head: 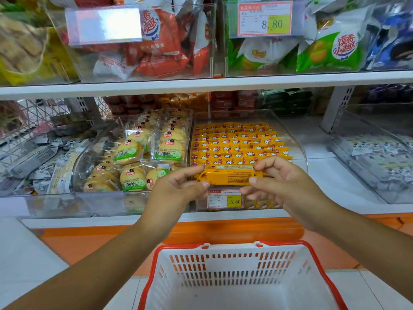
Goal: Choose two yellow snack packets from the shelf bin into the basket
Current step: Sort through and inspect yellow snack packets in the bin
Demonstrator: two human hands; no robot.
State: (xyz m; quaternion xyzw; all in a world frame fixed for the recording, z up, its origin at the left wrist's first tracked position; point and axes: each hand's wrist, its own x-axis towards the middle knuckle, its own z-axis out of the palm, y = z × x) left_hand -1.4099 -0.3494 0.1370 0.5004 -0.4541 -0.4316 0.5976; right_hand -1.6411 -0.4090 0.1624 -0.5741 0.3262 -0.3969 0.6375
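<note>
Holding a yellow snack packet (228,176) level in 2 grips, just in front of the shelf bin (298,139).
The left grip (178,186) pinches the packet's left end between thumb and fingers; the right grip (283,182) pinches its right end likewise. Rows of matching packets fill the clear bin behind. A price tag (224,199) shows beneath. The red-rimmed white basket (161,260) sits below, between the forearms.
</note>
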